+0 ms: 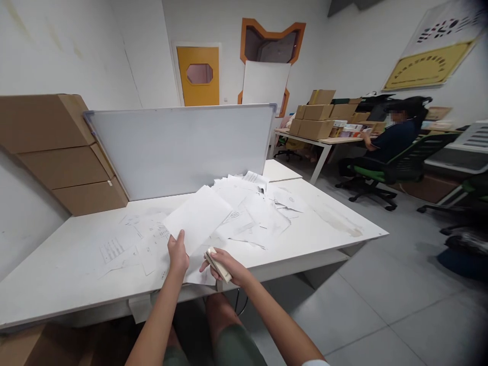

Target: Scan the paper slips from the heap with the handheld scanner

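My left hand is closed on the edge of a white sheet of paper, thumb on top, tilted up over the desk. Whether several sheets are stacked there I cannot tell. In my right hand is a beige stapler, held just right of the paper's lower part near the desk's front edge. The stapler and the sheet look apart. Behind the held sheet, a messy pile of papers, some with print, spreads over the middle of the desk. Flatter printed sheets lie to the left.
A whiteboard stands along the back of the white desk. Stacked cardboard boxes rise at the left. Across the room, a person sits on an office chair by a table with more boxes.
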{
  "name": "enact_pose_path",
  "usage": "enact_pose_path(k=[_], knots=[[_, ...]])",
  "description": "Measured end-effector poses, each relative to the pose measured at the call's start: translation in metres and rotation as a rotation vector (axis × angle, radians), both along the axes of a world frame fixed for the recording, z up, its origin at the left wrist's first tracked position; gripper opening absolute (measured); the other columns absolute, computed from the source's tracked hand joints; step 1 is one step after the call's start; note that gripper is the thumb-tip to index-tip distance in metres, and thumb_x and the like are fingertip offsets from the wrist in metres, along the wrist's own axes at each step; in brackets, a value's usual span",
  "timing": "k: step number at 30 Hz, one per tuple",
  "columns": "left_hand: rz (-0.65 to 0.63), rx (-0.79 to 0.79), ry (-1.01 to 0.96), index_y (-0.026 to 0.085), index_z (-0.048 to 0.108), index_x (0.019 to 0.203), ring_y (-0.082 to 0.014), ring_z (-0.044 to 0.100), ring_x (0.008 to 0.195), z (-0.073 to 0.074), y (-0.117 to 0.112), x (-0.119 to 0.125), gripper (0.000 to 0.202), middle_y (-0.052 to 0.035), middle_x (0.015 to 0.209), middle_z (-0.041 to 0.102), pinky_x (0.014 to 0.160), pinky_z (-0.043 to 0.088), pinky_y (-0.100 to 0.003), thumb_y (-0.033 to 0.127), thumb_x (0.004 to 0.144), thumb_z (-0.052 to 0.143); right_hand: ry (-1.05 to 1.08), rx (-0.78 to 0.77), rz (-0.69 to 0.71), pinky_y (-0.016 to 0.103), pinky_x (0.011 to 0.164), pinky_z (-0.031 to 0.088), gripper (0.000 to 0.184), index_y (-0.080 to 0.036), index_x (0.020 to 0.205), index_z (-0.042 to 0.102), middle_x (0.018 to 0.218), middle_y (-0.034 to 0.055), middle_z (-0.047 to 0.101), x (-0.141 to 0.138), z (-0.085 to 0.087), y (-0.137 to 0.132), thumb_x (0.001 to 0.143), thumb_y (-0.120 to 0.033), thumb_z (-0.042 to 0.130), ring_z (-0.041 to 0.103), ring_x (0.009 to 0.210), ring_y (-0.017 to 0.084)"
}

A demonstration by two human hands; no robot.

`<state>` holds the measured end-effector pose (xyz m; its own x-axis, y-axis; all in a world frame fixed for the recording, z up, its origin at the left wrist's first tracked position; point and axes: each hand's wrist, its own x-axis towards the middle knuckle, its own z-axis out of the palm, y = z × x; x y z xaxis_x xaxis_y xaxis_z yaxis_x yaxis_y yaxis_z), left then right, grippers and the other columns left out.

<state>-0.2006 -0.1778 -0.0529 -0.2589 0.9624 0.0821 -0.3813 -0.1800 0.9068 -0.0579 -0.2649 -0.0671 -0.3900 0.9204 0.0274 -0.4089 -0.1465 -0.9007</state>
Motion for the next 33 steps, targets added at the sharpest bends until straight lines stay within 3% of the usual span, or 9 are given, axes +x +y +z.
enact_pose_path(k=[6, 9, 14, 17, 22, 28, 33], knots=[[-0.147, -0.026, 0.067, 0.015, 0.059, 0.110, -0.0247, 0.062, 0.098, -0.012, -0.018, 0.008, 0.050, -0.0132, 0.110, 0.065, 0.086, 0.051, -0.037, 0.039, 0.068, 0.072, -0.073, -0.079, -0.049, 0.021, 0.038, 0.037, 0.041, -0.019, 0.087, 0.048, 0.070, 0.0026, 0.065, -0.012, -0.006, 0.007, 0.076, -0.054, 0.067, 0.048, 0.041, 0.010], [-0.158, -0.056, 0.090, 0.014, 0.058, 0.110, -0.0243, 0.064, 0.090, -0.017, -0.024, 0.007, 0.055, -0.0136, 0.105, 0.066, 0.079, 0.052, -0.037, 0.045, 0.066, 0.070, -0.059, -0.093, -0.036, 0.022, 0.040, 0.038, 0.040, -0.019, 0.086, 0.049, 0.071, 0.0030, 0.063, -0.016, -0.013, 0.006, 0.077, -0.054, 0.065, 0.050, 0.044, 0.010], [-0.152, -0.068, 0.212, 0.012, 0.063, 0.098, -0.0239, 0.064, 0.084, -0.022, -0.034, 0.002, 0.042, -0.0119, 0.095, 0.067, 0.073, 0.052, -0.034, 0.037, 0.065, 0.070, -0.008, -0.085, -0.087, 0.023, 0.040, 0.035, 0.040, -0.017, 0.086, 0.053, 0.069, 0.0033, 0.061, -0.026, -0.018, 0.003, 0.078, -0.056, 0.062, 0.048, 0.044, 0.011], [-0.176, -0.083, 0.275, 0.011, 0.066, 0.093, -0.0250, 0.064, 0.080, -0.023, -0.038, -0.001, 0.037, -0.0127, 0.092, 0.068, 0.070, 0.051, -0.036, 0.034, 0.065, 0.068, 0.021, -0.087, -0.118, 0.023, 0.040, 0.034, 0.039, -0.017, 0.085, 0.054, 0.070, 0.0036, 0.061, -0.027, -0.019, 0.000, 0.079, -0.055, 0.061, 0.048, 0.044, 0.011], [-0.158, -0.084, 0.343, 0.011, 0.067, 0.087, -0.0256, 0.063, 0.084, -0.022, -0.039, -0.009, 0.034, -0.0131, 0.093, 0.069, 0.079, 0.049, -0.037, 0.035, 0.063, 0.070, 0.041, -0.128, -0.115, 0.023, 0.041, 0.035, 0.042, -0.017, 0.083, 0.055, 0.071, 0.0049, 0.063, -0.026, -0.024, -0.006, 0.076, -0.057, 0.063, 0.050, 0.046, 0.012], [-0.166, -0.119, 0.351, 0.011, 0.067, 0.087, -0.0255, 0.061, 0.084, -0.017, -0.044, -0.017, 0.042, -0.0126, 0.091, 0.069, 0.075, 0.046, -0.034, 0.042, 0.059, 0.071, 0.042, -0.168, -0.098, 0.022, 0.040, 0.035, 0.047, -0.015, 0.084, 0.057, 0.068, 0.0049, 0.063, -0.025, -0.035, -0.011, 0.074, -0.061, 0.062, 0.051, 0.046, 0.012], [-0.246, -0.173, 0.306, 0.011, 0.067, 0.087, -0.0224, 0.060, 0.072, -0.016, -0.055, -0.016, 0.046, -0.0096, 0.081, 0.068, 0.065, 0.045, -0.031, 0.043, 0.055, 0.074, 0.007, -0.172, -0.061, 0.022, 0.039, 0.035, 0.050, -0.013, 0.077, 0.060, 0.063, 0.0043, 0.062, -0.028, -0.034, -0.015, 0.073, -0.062, 0.063, 0.050, 0.044, 0.011]])
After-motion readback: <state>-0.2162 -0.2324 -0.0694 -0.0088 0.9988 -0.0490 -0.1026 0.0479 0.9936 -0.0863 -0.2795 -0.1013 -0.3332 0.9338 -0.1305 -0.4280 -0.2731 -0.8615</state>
